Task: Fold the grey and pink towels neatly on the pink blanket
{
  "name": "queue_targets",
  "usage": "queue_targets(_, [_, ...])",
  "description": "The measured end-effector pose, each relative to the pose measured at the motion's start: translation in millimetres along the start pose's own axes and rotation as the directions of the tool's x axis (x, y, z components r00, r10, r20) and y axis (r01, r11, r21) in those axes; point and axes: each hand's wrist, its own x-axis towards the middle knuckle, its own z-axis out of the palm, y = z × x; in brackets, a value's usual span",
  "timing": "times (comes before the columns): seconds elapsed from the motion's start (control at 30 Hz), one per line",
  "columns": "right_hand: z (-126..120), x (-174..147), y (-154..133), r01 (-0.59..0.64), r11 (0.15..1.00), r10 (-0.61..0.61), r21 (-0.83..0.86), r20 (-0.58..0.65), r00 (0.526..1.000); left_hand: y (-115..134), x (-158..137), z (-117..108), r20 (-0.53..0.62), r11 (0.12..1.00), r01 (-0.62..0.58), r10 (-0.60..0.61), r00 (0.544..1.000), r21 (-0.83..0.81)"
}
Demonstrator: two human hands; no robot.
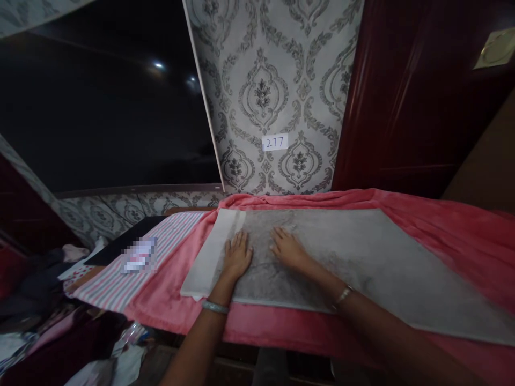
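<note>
Fingers, left hand: released, spread, laid palm down near the left end of gray fabric; pale bangle around wrist.
Fingers, right hand: released, extended, laid palm down on the same surface, right of the left hand and apart from it; metallic bracelet around wrist.
Clothing heap: piled at far left, lower than striped cloth; separate pieces hard to distinguish.
Television: dark screen, bright reflections toward upper right, set against patterned wallpaper.
Striped cloth: spread left of pink blanket, overlapped by it.
Small packet: lying on striped cloth; markings obscured.
Pink blanket: spread beneath gray fabric, visible beyond its left, rear and front edges; rumpled at rear.
Gray fabric: lying flat on pink blanket, from centre to far right; paler strip at left end, darker creased patches around both hands.
Paper label: fixed to wallpaper above gray fabric, marked 277.
Dark red panel: upright at right, glossy.
Pale square plate: upper right corner.
</note>
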Motion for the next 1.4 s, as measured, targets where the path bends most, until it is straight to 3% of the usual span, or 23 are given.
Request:
queue_targets(0.13, [17,36,-26,0.064,0.997,-0.069,0.050,0.097,0.993,-1,0,0,0.024,0.999,-0.042,0.041,0.999,0.032])
queue_targets(0.27, [30,44,-16,0.089,0.995,-0.095,0.051,0.134,0.986,1,1,0,0.026,0.998,-0.042,0.040,0.999,0.046])
queue_targets(0.37, [29,39,13,0.034,0.999,-0.035,0.011,0.112,0.993,1,2,0,0.025,0.998,-0.036,0.035,0.999,0.044])
queue_targets(0.47, [20,28,56,-0.107,0.991,0.115,-0.076,0.105,0.988,1,3,0,0.027,0.999,-0.036,0.035,0.999,0.041])
queue_targets(0.63, [10,-4,139,-0.364,0.916,0.379,-0.167,0.065,0.923,3,-1,1,0.036,0.999,-0.025,0.024,0.999,0.042])
queue_targets(0.73, [13,-20,173,-0.415,0.891,0.424,-0.182,0.011,0.905,2,3,-7,0.078,0.999,-0.020,0.018,0.997,0.028])
queue_targets(0.83, [16,-23,184,-0.417,0.891,0.427,-0.177,0.016,0.904,-4,23,-27,0.164,1.000,-0.012,0.015,0.986,-0.019])
queue_targets(0.93, [14,-13,171,-0.448,0.878,0.456,-0.169,0.011,0.890,-9,56,-48,0.148,0.999,0.015,-0.009,0.989,-0.040])
queue_targets(1.0, [10,-2,149,-0.419,0.894,0.424,-0.158,-0.007,0.906,-10,79,-51,0.096,0.999,0.014,-0.010,0.995,-0.039])
queue_targets(1.13, [5,31,88,-0.196,0.975,0.196,-0.102,-0.007,0.981,-8,108,-24,0.100,0.998,0.058,-0.056,0.993,-0.012])
queue_targets(1.23, [12,59,48,-0.003,0.999,0.005,-0.047,0.039,0.999,-12,114,5,0.117,0.996,0.088,-0.089,0.989,0.020])
queue_targets(1.33, [22,82,32,0.086,0.996,-0.086,0.007,0.089,0.992,-17,116,19,0.115,0.997,0.077,-0.080,0.990,0.033])
queue_targets(1.4, [26,91,39,0.079,0.997,-0.080,0.011,0.097,0.992,-19,118,20,0.127,0.997,0.075,-0.079,0.989,0.036])
